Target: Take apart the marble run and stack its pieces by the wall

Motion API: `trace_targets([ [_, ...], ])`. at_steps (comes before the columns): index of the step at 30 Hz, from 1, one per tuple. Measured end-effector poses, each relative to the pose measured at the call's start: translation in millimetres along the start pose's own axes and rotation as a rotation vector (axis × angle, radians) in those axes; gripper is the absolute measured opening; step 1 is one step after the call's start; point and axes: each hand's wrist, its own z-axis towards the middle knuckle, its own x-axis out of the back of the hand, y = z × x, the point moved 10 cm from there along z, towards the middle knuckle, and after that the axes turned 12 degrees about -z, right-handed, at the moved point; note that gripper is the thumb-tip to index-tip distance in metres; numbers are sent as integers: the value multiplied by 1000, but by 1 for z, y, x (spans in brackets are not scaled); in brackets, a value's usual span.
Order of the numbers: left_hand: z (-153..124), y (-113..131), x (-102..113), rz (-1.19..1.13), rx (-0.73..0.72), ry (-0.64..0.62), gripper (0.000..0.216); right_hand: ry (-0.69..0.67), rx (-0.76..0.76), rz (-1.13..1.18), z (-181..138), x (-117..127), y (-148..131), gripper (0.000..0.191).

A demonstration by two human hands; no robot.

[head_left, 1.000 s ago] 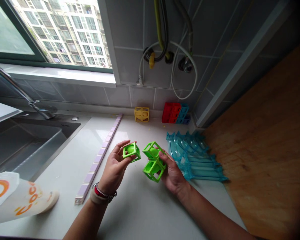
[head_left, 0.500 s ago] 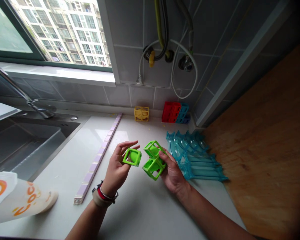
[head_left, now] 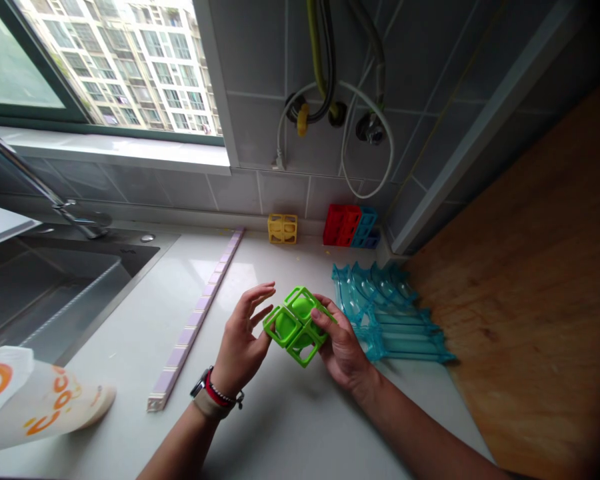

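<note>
Both my hands meet over the white counter [head_left: 280,413] around a cluster of bright green open-frame cubes [head_left: 296,325]. My left hand [head_left: 240,343] presses a single green cube [head_left: 280,325] against the left side of the cluster, thumb behind it and fingers partly spread. My right hand [head_left: 341,347] grips the two joined green cubes [head_left: 306,320] from the right, with its fingers curled over their top edge. The three cubes now touch each other.
Clear blue track pieces [head_left: 387,310] lie in a pile to the right. At the back wall stand a yellow cube [head_left: 283,228] and red and blue cubes [head_left: 350,227]. A sink [head_left: 45,287] with a faucet is at left, a purple strip [head_left: 200,310] beside it, and a printed bag [head_left: 35,397] at the lower left.
My left hand has carried its single green cube to the right until it meets the two cubes in my right hand. My right hand has lowered slightly.
</note>
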Motion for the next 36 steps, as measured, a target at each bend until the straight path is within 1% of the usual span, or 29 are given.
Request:
trace_targets([
  [5, 0, 6, 7, 122, -41, 62, 45, -13, 5, -21, 0, -1, 0, 45],
  [9, 1, -3, 20, 84, 32, 143, 44, -28, 42, -55, 1, -3, -3, 48],
  [13, 2, -14, 30, 67, 115, 183, 38, -58, 80, -193, 1, -7, -2, 53],
  [15, 3, -16, 32, 70, 121, 179, 35, -106, 57, -247, 0, -12, 2, 52],
  [18, 3, -16, 28, 52, 107, 147, 25, -149, 6, -244, -3, -18, 7, 49],
  [20, 2, -17, 24, 19, 105, 126, 21, -130, -12, -230, -4, -17, 8, 46],
  [22, 2, -17, 19, -1, 106, 95, 23, -88, -20, -219, -4, -13, 7, 44],
  [25, 0, -12, 10, -17, 105, 20, 32, -33, -24, -182, -3, -8, 6, 41],
  [28, -2, -6, -2, -77, 115, -135, 48, -9, -20, -130, -3, -5, 3, 36],
  [29, -3, -1, -8, -71, 92, -202, 57, -14, -20, -118, -3, -6, 3, 34],
  [30, -5, 5, -13, -38, 51, -264, 72, -27, -25, -111, -4, -7, 3, 32],
  [32, -6, 15, -19, 89, -60, -335, 108, -62, -33, -110, -6, -11, 3, 32],
  [33, -6, 18, -20, 149, -107, -333, 119, -75, -28, -116, -7, -13, 3, 34],
  [34, -6, 20, -19, 188, -137, -309, 123, -85, -18, -128, -8, -14, 2, 38],
  [36, -4, 19, -13, 200, -147, -238, 112, -112, 22, -159, -11, -17, -2, 47],
])
